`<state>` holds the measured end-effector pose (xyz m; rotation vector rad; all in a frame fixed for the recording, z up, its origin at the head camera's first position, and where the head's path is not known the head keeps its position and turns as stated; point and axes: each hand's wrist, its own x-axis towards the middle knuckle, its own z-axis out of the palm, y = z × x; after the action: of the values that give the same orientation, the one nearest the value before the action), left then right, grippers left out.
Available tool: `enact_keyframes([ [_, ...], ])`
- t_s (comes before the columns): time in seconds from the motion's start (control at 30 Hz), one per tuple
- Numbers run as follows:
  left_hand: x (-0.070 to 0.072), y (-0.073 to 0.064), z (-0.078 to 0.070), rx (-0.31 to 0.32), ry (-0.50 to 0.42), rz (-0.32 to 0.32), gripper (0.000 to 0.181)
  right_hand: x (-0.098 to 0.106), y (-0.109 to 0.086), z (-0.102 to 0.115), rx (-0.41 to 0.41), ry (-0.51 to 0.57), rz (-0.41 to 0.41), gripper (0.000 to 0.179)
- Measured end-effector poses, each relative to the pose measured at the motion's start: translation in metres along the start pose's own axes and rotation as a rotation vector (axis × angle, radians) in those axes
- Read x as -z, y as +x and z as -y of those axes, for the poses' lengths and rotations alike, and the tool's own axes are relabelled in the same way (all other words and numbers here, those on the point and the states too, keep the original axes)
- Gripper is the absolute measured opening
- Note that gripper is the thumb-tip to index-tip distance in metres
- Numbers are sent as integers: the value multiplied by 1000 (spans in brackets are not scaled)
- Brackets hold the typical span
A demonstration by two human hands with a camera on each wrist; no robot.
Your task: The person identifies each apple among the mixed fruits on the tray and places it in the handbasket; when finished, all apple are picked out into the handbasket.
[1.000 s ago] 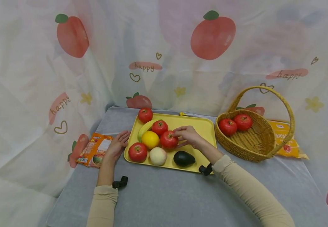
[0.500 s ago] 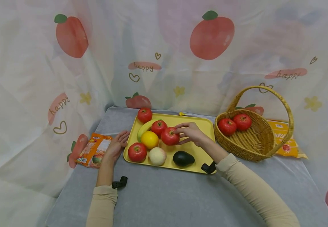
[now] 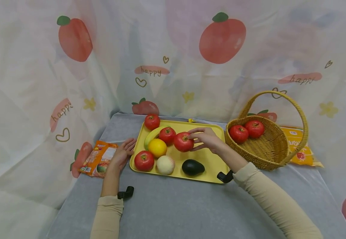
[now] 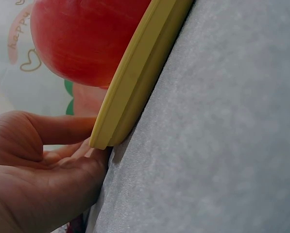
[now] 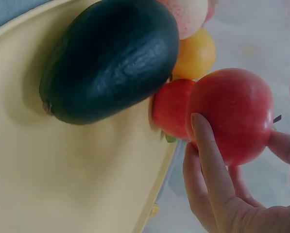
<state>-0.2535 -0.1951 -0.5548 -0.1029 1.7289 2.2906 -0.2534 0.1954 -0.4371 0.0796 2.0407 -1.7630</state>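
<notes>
My right hand point(image 3: 206, 138) holds a red apple point(image 3: 183, 142) by its side, with thumb and fingers spread round it. In the right wrist view this apple point(image 5: 232, 116) is raised off the yellow tray, its short stem facing away. My left hand point(image 3: 123, 154) rests against the tray's left edge, fingers extended. The left wrist view has its thumb point(image 4: 69, 129) at the rim of the tray point(image 4: 130, 82). On the tray lie further red apples point(image 3: 167, 135), a banana point(image 3: 152, 135), a yellow orange-like fruit point(image 3: 157, 148), a pale peach point(image 3: 165, 165) and a dark avocado point(image 3: 193, 167).
A wicker basket point(image 3: 258, 149) with a tall handle stands right of the tray, two red apples point(image 3: 239, 133) inside. An orange packet point(image 3: 99, 158) lies at the left, another packet point(image 3: 299, 146) behind the basket. A small yellow-headed stick point(image 3: 191, 120) lies at the tray's back edge.
The right hand has lifted the apple and moved it slightly up and to the right, away from the other fruit. The left hand has stayed at the tray's edge.
</notes>
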Motion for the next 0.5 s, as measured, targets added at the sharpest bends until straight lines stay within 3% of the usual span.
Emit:
enact_keyframes([
  [0.5,-1,0,0,-7,11,-4,76,22,-15,6,14,-10,-23,52],
])
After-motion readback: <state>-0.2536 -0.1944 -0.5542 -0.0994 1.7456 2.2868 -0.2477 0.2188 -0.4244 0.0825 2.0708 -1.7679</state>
